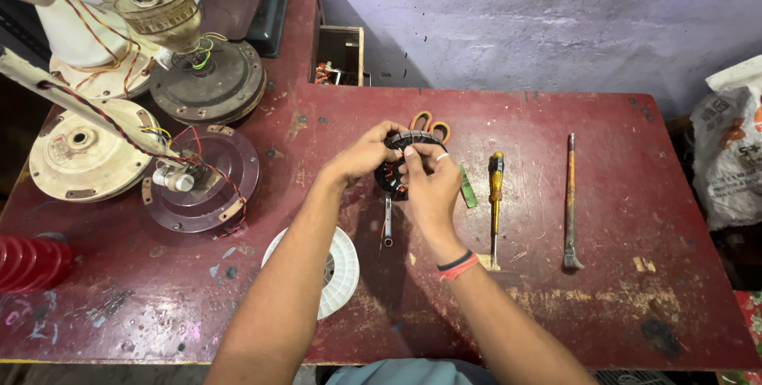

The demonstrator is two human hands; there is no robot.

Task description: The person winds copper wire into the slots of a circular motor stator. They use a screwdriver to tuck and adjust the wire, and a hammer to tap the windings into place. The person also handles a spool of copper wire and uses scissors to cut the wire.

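Note:
Both my hands hold a dark ring-shaped motor stator [394, 171] with copper windings above the middle of a worn red table [603, 306]. My left hand [361, 155] grips its left side. My right hand [429, 179] covers its right side, fingers pinched at the top edge. Orange-handled scissors [429, 124] lie just behind the stator. A small spanner [387, 222] lies under it, and a white plastic spool [340, 267] sits beneath my left forearm.
Right of my hands lie a green strip [468, 191], a yellow-handled screwdriver [494, 202] and a long chisel-like tool [570, 202]. Several ceiling fan motors with wires [205, 179] crowd the left side. A red ribbed object [30, 262] sits at the left edge; a sack [730, 147] stands at right.

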